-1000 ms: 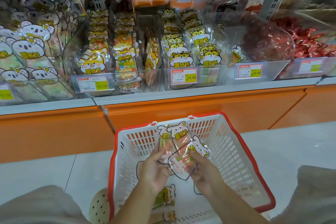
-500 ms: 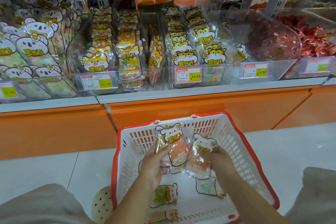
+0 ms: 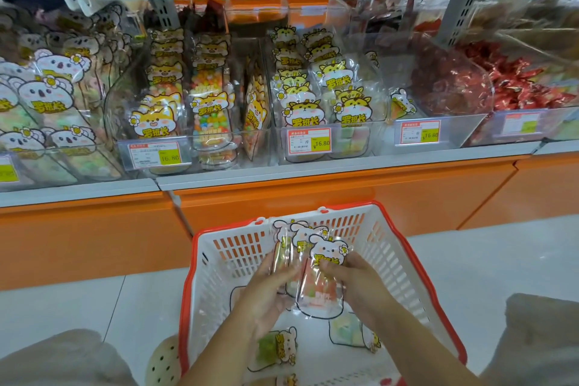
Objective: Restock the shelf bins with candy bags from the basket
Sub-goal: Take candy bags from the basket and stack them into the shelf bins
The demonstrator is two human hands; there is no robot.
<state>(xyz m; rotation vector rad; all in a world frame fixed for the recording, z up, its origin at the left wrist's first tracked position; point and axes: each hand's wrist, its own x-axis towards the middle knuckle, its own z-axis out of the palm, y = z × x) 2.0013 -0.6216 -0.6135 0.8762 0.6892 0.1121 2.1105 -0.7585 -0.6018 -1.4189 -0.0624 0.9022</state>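
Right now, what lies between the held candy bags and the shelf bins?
Head view: above the held candy bags come the basket's far wall, the orange base panel, then the white shelf lip.

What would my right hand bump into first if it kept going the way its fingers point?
Your right hand points up-left into the candy bags it pinches. Pushing on, it would likely meet the left hand gripping their other side, though depth is unclear.
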